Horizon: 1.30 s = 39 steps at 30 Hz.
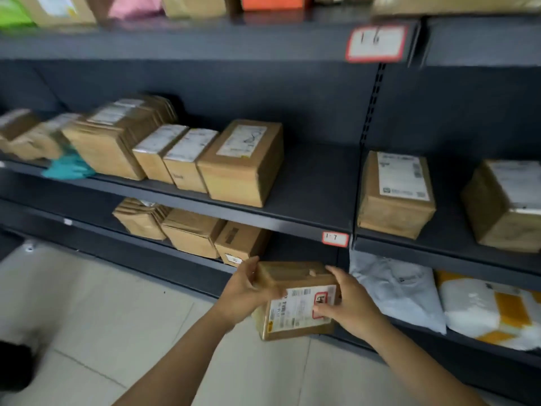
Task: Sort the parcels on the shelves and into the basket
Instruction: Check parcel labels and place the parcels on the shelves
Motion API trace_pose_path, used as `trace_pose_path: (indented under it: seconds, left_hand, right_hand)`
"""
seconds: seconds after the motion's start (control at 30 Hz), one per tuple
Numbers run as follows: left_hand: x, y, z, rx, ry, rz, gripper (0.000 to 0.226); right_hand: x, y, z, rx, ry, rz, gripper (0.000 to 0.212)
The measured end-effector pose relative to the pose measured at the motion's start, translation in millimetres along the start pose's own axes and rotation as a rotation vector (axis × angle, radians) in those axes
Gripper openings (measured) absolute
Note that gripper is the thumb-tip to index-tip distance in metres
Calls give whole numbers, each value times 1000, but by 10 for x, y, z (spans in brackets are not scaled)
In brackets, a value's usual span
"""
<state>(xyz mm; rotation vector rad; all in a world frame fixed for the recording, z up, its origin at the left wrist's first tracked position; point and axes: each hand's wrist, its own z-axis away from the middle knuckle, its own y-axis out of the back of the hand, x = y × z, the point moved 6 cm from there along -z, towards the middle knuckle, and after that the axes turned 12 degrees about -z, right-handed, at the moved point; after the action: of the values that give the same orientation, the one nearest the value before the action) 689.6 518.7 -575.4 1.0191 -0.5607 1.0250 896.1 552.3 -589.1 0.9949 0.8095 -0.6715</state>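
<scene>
**Parcel held in both hands below the shelf tag**

A brown cardboard parcel (292,276) is held just below and slightly left of the red-framed shelf tag marked 1-7 (335,239). It rests on no shelf. The left hand (246,291) grips the parcel's left end with its fingers curled round it. This hand is blurred, so the exact finger placement cannot be told. The right hand (348,303) grips the right end, with the thumb pressed on the white shipping label (295,304), which faces the camera.

The step in hand appears to be reading the label and choosing a place. To do it well, hold the label face-up, move the thumb off the print, and match the label against the tag. Then carry the parcel level in both hands.

The shelf (316,183) directly above the tag has bare board just above and left of the tag, right of a row of boxes (187,159). Sliding the parcel in there, label up and flush with the row, would suit. A grey mailing bag (395,291) lies below and right of the tag. No basket is in view.
</scene>
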Motion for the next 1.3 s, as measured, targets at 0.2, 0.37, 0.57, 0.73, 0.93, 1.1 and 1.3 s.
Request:
trace_pose_path:
  seconds: [0.2, 0.37, 0.57, 0.73, 0.93, 1.1, 1.3]
  left_hand:
    - [687, 811, 706, -6, -17, -59, 121]
    - [1090, 1371, 1084, -78, -126, -105, 114]
    - [1492, 2079, 1377, -224, -286, -163, 116]
    - [1646, 2259, 1664, -398, -389, -233, 111]
    - [1848, 1975, 1951, -578, -535, -378, 90]
    - [2015, 1658, 2129, -544, -610, -393, 79]
    - [2020, 754, 2608, -701, -512, -308, 90]
  right_hand:
    - [-1092, 217, 517, -79, 120, 101, 51]
    - [-1924, 249, 775, -136, 166, 161, 42]
    - [-2818, 0, 1135, -212, 62, -44, 79]
    - [-3062, -264, 1620, -188, -100, -272, 95]
    - [-2960, -295, 2273, 78, -161, -348, 75]
    - [-2664, -34, 2933, 393, -165, -493, 88]
    - [-2108, 267, 3842, 687, -68, -839, 83]
